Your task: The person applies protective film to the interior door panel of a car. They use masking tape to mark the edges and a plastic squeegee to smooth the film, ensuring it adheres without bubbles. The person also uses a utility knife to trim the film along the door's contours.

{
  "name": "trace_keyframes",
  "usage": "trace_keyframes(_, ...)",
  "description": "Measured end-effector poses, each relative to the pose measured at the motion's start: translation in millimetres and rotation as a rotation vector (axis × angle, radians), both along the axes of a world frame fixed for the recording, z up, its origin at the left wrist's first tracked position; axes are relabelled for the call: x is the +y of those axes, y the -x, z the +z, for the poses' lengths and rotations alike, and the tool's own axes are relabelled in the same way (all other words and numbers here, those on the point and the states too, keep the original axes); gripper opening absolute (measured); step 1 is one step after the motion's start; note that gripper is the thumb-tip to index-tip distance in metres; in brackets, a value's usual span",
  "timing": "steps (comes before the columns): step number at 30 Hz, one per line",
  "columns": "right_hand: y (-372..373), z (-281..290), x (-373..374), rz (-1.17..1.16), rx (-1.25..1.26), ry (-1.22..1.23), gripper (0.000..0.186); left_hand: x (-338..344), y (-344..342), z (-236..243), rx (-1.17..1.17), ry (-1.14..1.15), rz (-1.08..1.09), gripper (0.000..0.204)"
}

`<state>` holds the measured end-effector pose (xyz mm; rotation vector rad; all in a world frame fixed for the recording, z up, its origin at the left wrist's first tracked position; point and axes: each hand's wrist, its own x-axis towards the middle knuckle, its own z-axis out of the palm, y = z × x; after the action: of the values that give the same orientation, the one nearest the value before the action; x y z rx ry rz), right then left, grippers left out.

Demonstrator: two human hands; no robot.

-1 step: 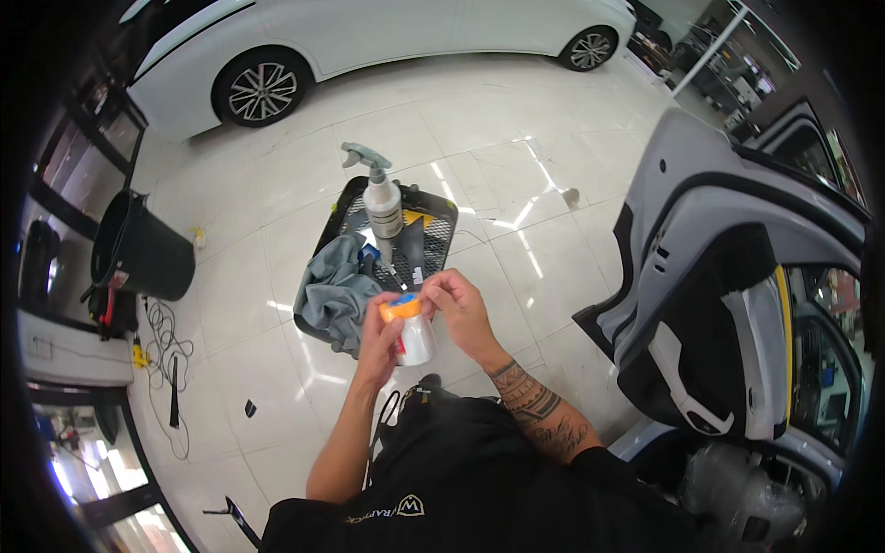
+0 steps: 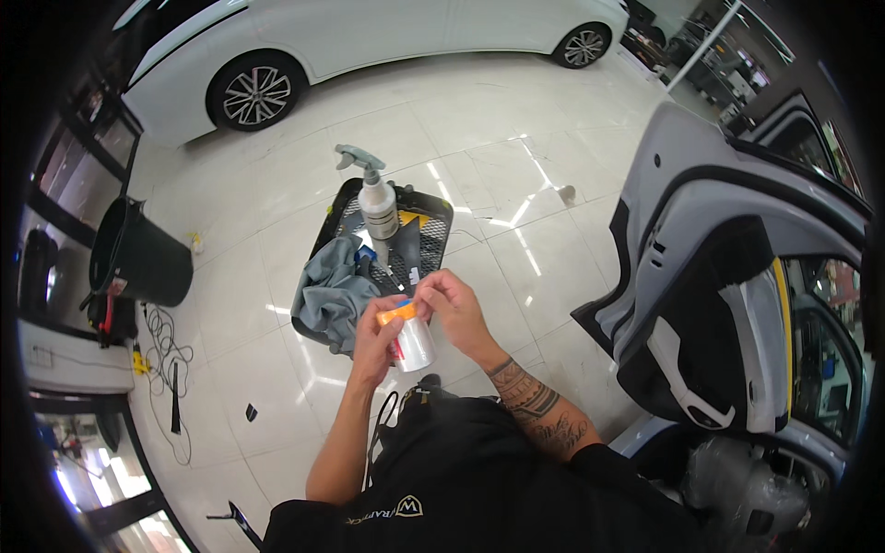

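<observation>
In the head view, both hands met in front of the person's chest, over a glossy white tiled floor (image 2: 277, 230). The left hand (image 2: 380, 334) was wrapped around a small white roll (image 2: 414, 345) with an orange piece (image 2: 396, 314) at its upper end; its fingers (image 2: 392, 309) were curled shut on the roll, holding it roughly upright, tilted slightly. The right hand (image 2: 454, 307) came in from the right, its forearm tattooed, with its fingers (image 2: 426, 293) pinched together at the top of the roll, just beside the orange piece. Whether they gripped the orange piece itself or a thin edge of the roll could not be told.

Just beyond the hands, a black tray (image 2: 433, 214) lay on the floor. A white spray bottle (image 2: 376, 198) with a grey trigger head stood upright on it, and a crumpled grey cloth (image 2: 330, 295) draped over its near left corner. Small tools lay on the tray beside the cloth, too small to identify.

To the left stood a black bucket (image 2: 138, 258), with cables (image 2: 166, 350) trailing on the floor near it. A white car (image 2: 369, 37) was parked at the far side. On the right, an open car door (image 2: 701, 276) showed its grey and black inner panel.
</observation>
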<state>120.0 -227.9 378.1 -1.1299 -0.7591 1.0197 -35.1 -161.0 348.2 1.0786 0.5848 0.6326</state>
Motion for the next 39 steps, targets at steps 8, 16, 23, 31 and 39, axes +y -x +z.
trace_keyframes(8,-7,-3,-13,0.092,0.479,0.059,0.009,15,7,-2,-0.604,0.563,-0.003,0.069)
trace_keyframes(16,17,30,-56,0.138,0.233,-0.003,0.011,5,-12,6,-0.214,0.192,0.464,0.041)
trace_keyframes(23,22,31,-46,0.159,0.33,0.041,0.01,31,5,-2,0.084,-0.152,0.804,0.052)
trace_keyframes(31,-46,53,-44,-0.075,-0.036,0.236,0.016,79,98,13,0.502,-0.255,0.872,0.062)
trace_keyframes(39,71,-20,26,0.103,-1.21,-0.036,0.049,31,56,3,0.339,0.217,0.741,0.048)
